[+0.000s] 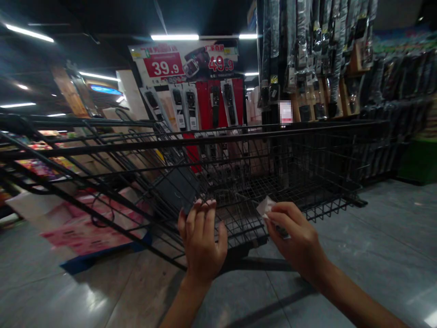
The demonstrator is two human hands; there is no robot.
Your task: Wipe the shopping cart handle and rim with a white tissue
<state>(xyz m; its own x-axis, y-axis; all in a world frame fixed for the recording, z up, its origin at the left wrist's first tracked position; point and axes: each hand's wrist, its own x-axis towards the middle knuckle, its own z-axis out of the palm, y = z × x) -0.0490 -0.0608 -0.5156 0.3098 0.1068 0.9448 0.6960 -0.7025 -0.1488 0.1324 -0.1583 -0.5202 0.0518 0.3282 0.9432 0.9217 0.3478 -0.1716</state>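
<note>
A black wire shopping cart (218,142) spans the view from left to right. My left hand (204,237) is raised at the near side of the cart, palm forward, fingers up and slightly bent, with nothing seen in it; whether its fingertips touch the wires I cannot tell. To its right, my right hand (295,228) pinches a crumpled white tissue (265,206) between thumb and fingers, close to the cart's lower wires. A dark flat panel (177,187) shows through the wires, above my left hand.
Behind the cart stands a rack of packaged belts (228,102) under a price sign (164,64). Pink and white packages (88,228) sit on a blue pallet (80,264) at left. More wrapped goods hang at right. The floor (375,237) is grey tile.
</note>
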